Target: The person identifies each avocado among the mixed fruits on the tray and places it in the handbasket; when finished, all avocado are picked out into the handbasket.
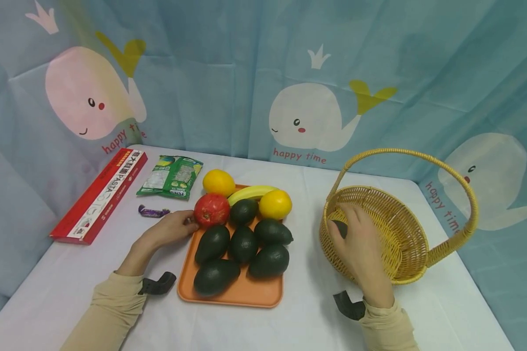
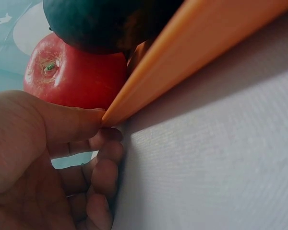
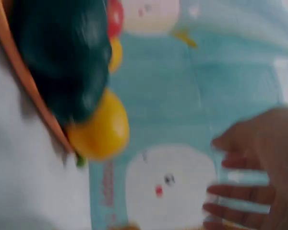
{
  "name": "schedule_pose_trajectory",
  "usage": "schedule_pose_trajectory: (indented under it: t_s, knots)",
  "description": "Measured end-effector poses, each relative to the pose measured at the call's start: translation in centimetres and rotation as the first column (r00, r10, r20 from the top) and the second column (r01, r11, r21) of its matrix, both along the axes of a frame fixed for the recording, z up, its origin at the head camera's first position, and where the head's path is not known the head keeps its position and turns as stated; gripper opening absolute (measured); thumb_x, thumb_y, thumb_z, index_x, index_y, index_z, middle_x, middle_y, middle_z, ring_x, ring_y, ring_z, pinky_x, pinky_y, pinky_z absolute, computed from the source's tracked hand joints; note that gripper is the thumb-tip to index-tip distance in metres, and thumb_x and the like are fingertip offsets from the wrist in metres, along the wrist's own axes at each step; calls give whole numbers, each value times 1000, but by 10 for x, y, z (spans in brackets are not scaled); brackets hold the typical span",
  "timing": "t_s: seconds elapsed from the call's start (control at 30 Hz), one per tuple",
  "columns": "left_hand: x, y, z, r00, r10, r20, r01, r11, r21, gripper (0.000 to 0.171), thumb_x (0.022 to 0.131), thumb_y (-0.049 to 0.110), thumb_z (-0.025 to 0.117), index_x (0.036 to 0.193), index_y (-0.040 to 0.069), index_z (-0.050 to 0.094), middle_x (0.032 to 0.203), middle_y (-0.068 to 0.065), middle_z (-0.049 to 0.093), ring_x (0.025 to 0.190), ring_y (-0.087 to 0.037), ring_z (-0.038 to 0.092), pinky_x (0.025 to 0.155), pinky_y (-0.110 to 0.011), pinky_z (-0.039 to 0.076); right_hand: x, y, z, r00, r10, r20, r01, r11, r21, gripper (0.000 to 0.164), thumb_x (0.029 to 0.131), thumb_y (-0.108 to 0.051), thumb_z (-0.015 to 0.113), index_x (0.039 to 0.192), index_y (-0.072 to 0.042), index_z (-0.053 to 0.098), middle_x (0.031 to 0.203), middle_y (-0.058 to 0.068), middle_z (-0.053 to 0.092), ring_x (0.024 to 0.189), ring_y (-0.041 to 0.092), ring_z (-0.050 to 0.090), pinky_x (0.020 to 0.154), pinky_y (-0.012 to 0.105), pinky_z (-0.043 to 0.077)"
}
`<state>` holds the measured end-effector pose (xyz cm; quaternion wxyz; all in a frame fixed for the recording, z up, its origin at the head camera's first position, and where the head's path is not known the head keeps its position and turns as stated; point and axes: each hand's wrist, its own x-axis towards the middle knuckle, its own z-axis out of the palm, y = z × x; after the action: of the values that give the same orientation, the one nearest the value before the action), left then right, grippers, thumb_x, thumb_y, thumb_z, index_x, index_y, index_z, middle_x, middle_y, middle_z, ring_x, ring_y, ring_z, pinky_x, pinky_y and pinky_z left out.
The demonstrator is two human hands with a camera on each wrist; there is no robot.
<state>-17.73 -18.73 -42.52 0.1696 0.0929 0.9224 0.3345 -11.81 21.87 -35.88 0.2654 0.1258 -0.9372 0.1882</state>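
Observation:
My left hand (image 1: 173, 228) pinches the left rim of an orange tray (image 1: 259, 296), thumb on top and curled fingers below, as the left wrist view shows. Right beside the thumb is a red pomegranate (image 1: 212, 210). Several dark green avocados (image 1: 216, 277) fill the tray, along with a banana (image 1: 252, 193) and a yellow lemon-like fruit (image 1: 275, 204). Over the left side of a wicker basket (image 1: 406, 229) is my right hand (image 1: 360, 239), its fingers spread and holding nothing in the right wrist view. A dark rounded thing (image 1: 341, 228) shows past its thumb, mostly hidden.
Another yellow fruit (image 1: 218, 183) lies behind the pomegranate. To the left are a green snack packet (image 1: 171, 176), a small purple-wrapped sweet (image 1: 153, 211) and a long red pasta box (image 1: 101, 197). The basket's tall handle (image 1: 399, 152) arches above it. A blue curtain (image 1: 219, 97) hangs behind the table.

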Motion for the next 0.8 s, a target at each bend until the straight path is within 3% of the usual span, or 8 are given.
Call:
schedule_pose_trajectory:
  t_s: [0.03, 0.1, 0.2, 0.27, 0.37, 0.47, 0.6, 0.8]
  knots:
    - [0, 0, 0, 1000, 0, 2, 0, 1000, 1, 36, 93, 19, 57, 122, -2, 60, 91, -11, 63, 83, -22, 54, 73, -34, 50, 1, -7, -1, 995, 71, -67, -71, 997, 1, 41, 83, -11, 73, 120, 3, 61, 119, 22, 62, 108, 39, 61, 88, 52, 52]
    - [0, 0, 1, 1000, -1, 3, 1, 1000, -1, 36, 94, 19, 57, 122, -1, 60, 90, -11, 63, 83, -22, 54, 73, -34, 50, 4, -22, -5, 970, 208, -124, -206, 978, 28, 40, 82, -10, 74, 119, 1, 62, 120, 18, 62, 111, 35, 59, 93, 48, 50]
    - [0, 0, 1, 1000, -3, -2, 3, 1000, -3, 36, 94, 19, 57, 122, -1, 60, 91, -11, 63, 83, -22, 54, 74, -35, 50, 8, -42, -15, 919, 381, -100, -370, 923, 108, 44, 83, -17, 74, 123, -4, 62, 127, 14, 61, 117, 30, 58, 98, 45, 49]
    - [0, -1, 0, 1000, -5, -3, 5, 1000, -2, 36, 94, 19, 57, 122, -2, 60, 91, -11, 63, 84, -22, 54, 75, -35, 50, 11, -53, -23, 893, 448, -48, -434, 884, 175, 48, 85, -25, 74, 127, -7, 60, 131, 12, 59, 121, 29, 56, 101, 44, 48]
    - [0, -1, 0, 1000, -6, -5, 6, 1000, -1, 37, 94, 19, 56, 123, -2, 60, 91, -11, 63, 84, -22, 54, 75, -35, 50, 16, -65, -34, 875, 484, 21, -470, 838, 276, 54, 85, -34, 74, 131, -10, 59, 134, 11, 58, 124, 29, 54, 103, 43, 48]
    - [0, 0, 0, 1000, -8, -8, 8, 1000, -3, 36, 93, 19, 56, 123, -2, 60, 91, -11, 63, 84, -22, 54, 75, -35, 50, 19, -70, -42, 872, 482, 83, -480, 811, 336, 57, 82, -40, 76, 130, -14, 61, 133, 9, 60, 123, 26, 54, 100, 41, 49]
    - [0, 0, 1, 1000, -8, -7, 8, 1000, -7, 36, 93, 20, 56, 122, -2, 60, 92, -11, 63, 84, -22, 54, 75, -35, 50, 21, -72, -47, 868, 474, 145, -493, 795, 352, 59, 76, -42, 81, 127, -17, 63, 129, 6, 61, 120, 23, 54, 96, 39, 49]
    - [0, 0, 1, 1000, -8, -3, 8, 1000, -2, 37, 93, 19, 56, 124, -2, 60, 93, -11, 63, 84, -23, 54, 75, -35, 49, 21, -70, -48, 861, 482, 164, -506, 773, 382, 64, 71, -38, 85, 128, -20, 62, 127, 5, 61, 118, 23, 54, 94, 39, 49]
